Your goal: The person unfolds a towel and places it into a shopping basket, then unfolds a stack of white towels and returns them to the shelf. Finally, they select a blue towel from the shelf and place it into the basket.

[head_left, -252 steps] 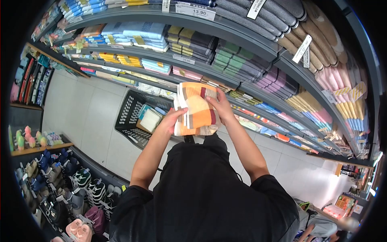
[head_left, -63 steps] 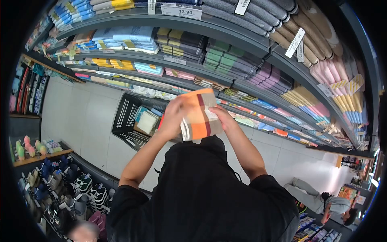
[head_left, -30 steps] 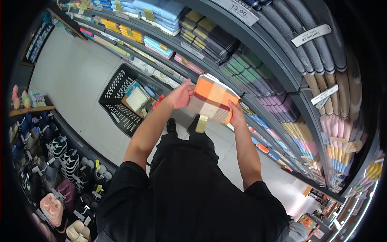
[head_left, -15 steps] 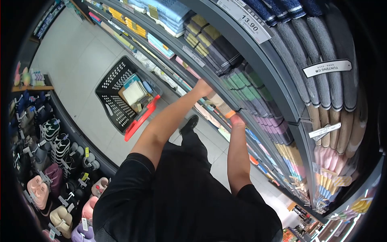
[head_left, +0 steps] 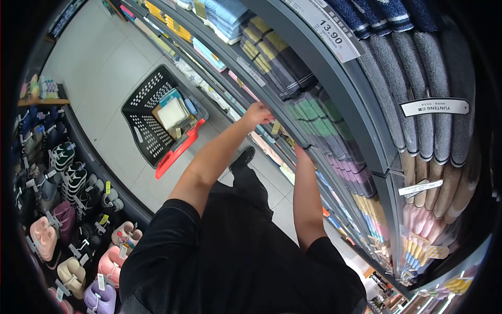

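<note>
My left hand (head_left: 258, 115) is at the edge of a lower shelf, with its fingers curled inward. Whether they hold anything is hidden. Just past the fingers is a small tan tag (head_left: 275, 127). My right hand is out of sight beyond the wrist (head_left: 300, 152), under the upper shelf edge. Above both hands, folded plaid towels (head_left: 319, 118) in green and grey are packed on the upper shelf. Purple striped towels (head_left: 348, 163) lie nearer to me.
On the floor to the left is a black shopping basket (head_left: 140, 107) with a red handle (head_left: 178, 152) and packaged goods inside. Racks of slippers (head_left: 73, 275) line the far left. Grey towels (head_left: 434, 78) hang at right beside a price label (head_left: 329, 31).
The beige, orange-ended cloth between my hands is no longer visible. My left hand has shifted slightly left, and my right hand has gone under the shelf edge.
</note>
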{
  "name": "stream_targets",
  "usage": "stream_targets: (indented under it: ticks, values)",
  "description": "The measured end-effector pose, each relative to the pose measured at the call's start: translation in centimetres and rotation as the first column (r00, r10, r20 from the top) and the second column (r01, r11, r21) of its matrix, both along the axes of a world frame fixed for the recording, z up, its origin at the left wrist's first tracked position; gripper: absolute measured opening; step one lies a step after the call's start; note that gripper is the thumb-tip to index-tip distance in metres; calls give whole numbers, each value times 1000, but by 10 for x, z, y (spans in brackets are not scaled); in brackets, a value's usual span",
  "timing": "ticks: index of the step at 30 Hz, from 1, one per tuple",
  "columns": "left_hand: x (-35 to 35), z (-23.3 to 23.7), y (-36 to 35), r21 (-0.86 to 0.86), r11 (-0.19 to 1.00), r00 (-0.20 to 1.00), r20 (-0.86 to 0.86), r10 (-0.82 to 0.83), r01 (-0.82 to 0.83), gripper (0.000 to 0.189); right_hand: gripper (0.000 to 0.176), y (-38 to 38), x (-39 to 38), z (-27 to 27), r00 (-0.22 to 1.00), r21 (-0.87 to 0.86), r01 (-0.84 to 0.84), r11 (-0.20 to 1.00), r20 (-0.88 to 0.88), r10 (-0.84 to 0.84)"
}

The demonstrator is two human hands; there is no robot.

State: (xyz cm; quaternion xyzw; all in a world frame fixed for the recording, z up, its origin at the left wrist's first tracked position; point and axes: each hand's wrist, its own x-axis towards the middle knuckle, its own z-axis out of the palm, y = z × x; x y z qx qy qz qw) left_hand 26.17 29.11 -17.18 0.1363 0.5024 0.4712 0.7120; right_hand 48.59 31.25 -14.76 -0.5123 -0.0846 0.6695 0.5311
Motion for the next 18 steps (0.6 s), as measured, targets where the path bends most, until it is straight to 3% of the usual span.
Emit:
stream_targets:
  ticks: [11, 14, 17, 18]
  values:
    - [6, 19, -12, -12, 999, 999, -4, 44, -44, 36, 43, 10, 6, -6, 984, 49, -64, 997, 169, 55]
    - [12, 10, -8, -55, 994, 995, 38, 97, -95, 28, 43, 7, 12, -11, 970, 55, -86, 995, 234, 71]
    - [20, -16, -8, 60, 991, 986, 123, 109, -117, 21, 42, -1, 13, -9, 952, 66, -103, 993, 297, 79]
    - [21, -12, -7, 25, 994, 990, 94, 106, -109, 20, 41, -2, 14, -9, 945, 70, -110, 991, 318, 82]
